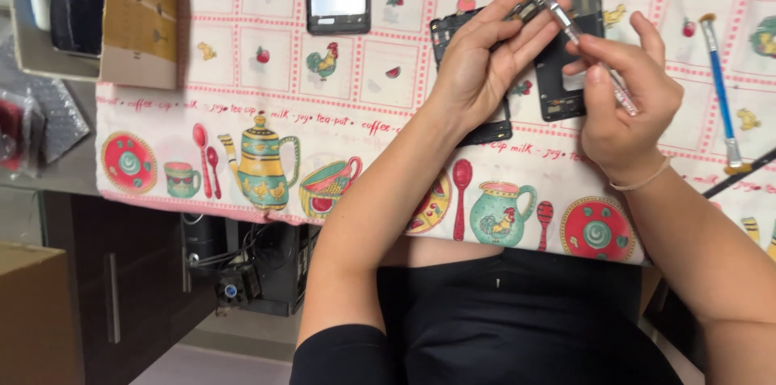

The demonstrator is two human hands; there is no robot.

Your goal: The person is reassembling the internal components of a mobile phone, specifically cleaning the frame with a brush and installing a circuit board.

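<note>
Two hands are seen above a patterned tabletop (242,94): a black phone frame (566,69) is pinched by the left hand (485,61), a silver screwdriver (582,49) gripped by the right hand (622,102).

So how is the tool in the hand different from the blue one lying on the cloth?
The silver tool is gripped by the right hand, its tip up by the left hand fingertips; the blue tool lies untouched on the tablecloth off to the right. The silver tool slants above the black phone frame; the blue tool lies flat, nearly straight up and down in the picture. Both are long, thin and pen-shaped.
</note>
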